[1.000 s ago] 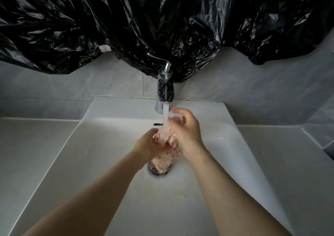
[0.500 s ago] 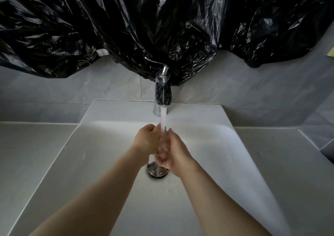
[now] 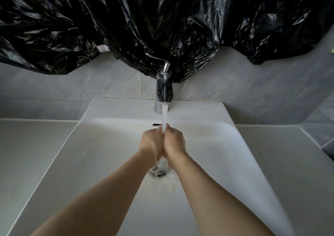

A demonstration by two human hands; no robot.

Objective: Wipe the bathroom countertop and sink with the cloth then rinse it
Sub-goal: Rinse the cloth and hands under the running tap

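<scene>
Bathroom: white sink (image 3: 112, 154) w/ chrome tap (image 3: 163, 91) running, grey tiled wall (image 3: 253, 98), countertop (image 3: 27, 145) both sides.

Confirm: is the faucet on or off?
On. A white stream runs from the faucet onto the pressed-together hands, and water swirls at the drain.

Pale countertop (image 3: 32, 145) around white sink (image 3: 101, 145)
</scene>
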